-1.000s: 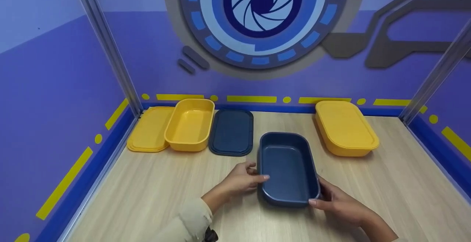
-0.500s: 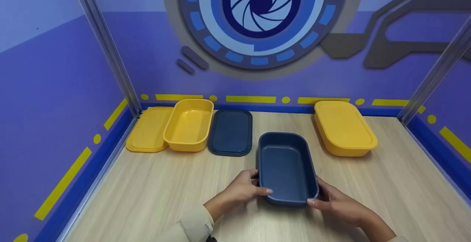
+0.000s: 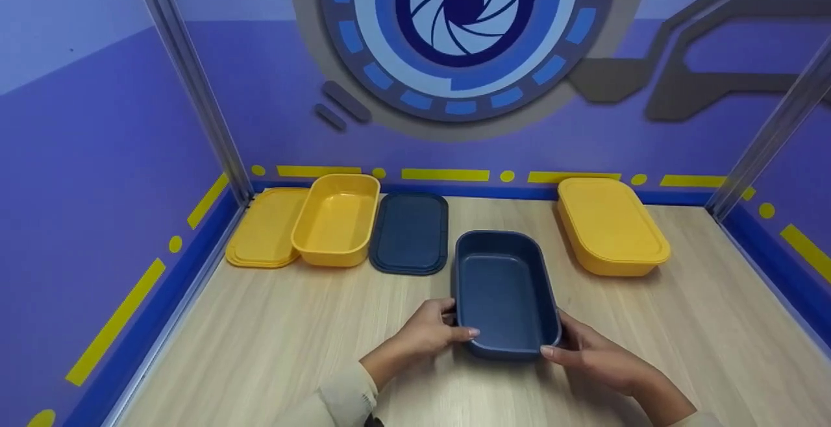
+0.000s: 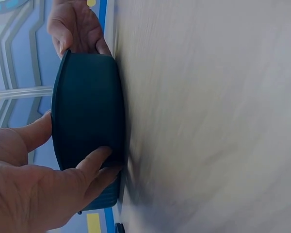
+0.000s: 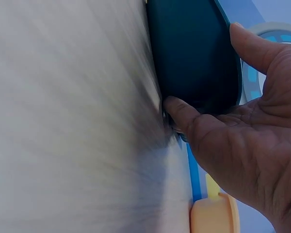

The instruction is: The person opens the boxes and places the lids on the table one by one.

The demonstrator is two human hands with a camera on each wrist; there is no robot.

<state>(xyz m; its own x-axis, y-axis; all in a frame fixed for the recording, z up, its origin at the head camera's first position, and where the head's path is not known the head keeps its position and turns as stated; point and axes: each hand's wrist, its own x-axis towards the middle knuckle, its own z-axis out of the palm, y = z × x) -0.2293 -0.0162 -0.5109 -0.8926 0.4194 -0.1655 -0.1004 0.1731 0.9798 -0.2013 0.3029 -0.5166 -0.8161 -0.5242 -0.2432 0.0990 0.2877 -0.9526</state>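
Observation:
A dark blue lunch box point(image 3: 503, 297) without a lid sits low at the table's middle front, its inside facing up. My left hand point(image 3: 428, 329) grips its left side, thumb over the rim and fingers along the outer wall. On the opposite side my right hand point(image 3: 600, 355) holds the near right corner, thumb tip on the rim. The left wrist view shows the box's outer wall point(image 4: 89, 107) close to the tabletop, with fingers against it. In the right wrist view the right hand's fingers point(image 5: 184, 114) reach round the box's lower edge.
Behind, left to right, lie a yellow lid point(image 3: 263, 229), an open yellow box point(image 3: 334, 222) and a dark blue lid point(image 3: 410, 233). A lidded yellow box point(image 3: 613, 226) stands back right. Printed panels point(image 3: 454, 154) border the wooden table point(image 3: 292, 336).
The left hand slid along the box's left side toward its near corner in the first half second. The box has shifted only very slightly; the other boxes and lids stayed put.

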